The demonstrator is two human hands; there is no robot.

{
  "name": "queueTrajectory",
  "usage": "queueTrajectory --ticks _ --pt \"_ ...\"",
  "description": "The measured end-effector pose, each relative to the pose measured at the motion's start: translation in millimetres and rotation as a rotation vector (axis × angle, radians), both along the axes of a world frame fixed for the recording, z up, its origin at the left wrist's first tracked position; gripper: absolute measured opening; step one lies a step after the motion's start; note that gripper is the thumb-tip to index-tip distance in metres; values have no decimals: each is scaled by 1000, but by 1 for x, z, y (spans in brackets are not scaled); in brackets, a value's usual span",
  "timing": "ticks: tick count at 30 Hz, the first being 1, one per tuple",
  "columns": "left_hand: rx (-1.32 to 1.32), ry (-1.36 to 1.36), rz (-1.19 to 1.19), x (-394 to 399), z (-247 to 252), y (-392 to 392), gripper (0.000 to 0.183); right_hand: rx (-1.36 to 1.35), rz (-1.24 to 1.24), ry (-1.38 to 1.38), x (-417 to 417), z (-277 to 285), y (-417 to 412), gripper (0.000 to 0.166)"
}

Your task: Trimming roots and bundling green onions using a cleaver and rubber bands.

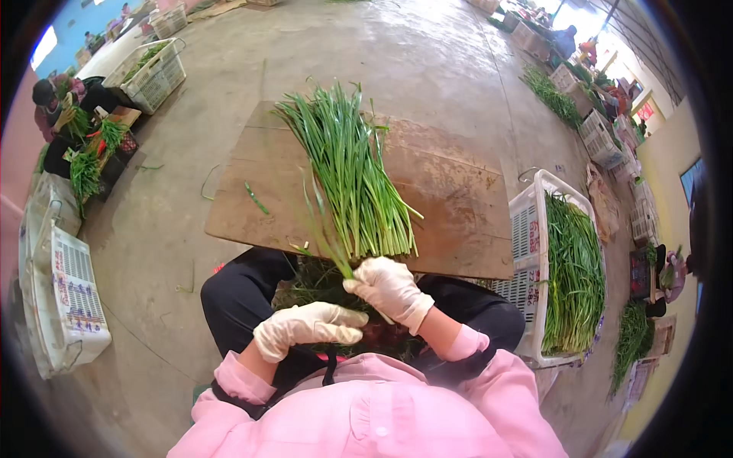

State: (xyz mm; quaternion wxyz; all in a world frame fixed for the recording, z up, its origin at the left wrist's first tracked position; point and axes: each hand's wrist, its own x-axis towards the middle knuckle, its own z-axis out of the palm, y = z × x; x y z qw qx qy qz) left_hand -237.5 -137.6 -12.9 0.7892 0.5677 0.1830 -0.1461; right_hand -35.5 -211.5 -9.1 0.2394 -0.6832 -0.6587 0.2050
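Note:
A thick bunch of green chives [355,177] lies on a low wooden board [452,223] before me, cut ends towards me. In its white glove, my right hand [389,289] grips a few chive stalks [329,243] at the board's near edge. Their leaves point up and to the left, and a pale stem end shows below the hand. My left hand [312,327], gloved too, hovers over my lap with fingers loosely extended and nothing visible in it. Below both hands, a dark heap of plant scraps [312,286] shows between my knees.
A white plastic crate [541,286] full of chives stands right of the board. Stacked white crates [80,297] stand at the left. Another person [60,109] sits handling greens at the far left. A cut leaf piece [256,198] lies on the board.

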Motion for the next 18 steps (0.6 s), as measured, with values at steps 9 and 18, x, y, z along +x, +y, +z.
queueTrajectory --ticks 9,18 --pt "93 -170 482 4 7 16 37 19 -456 -157 33 15 -5 48" --pt "-66 -114 696 74 -25 37 40 -110 -538 133 70 -35 19 36"
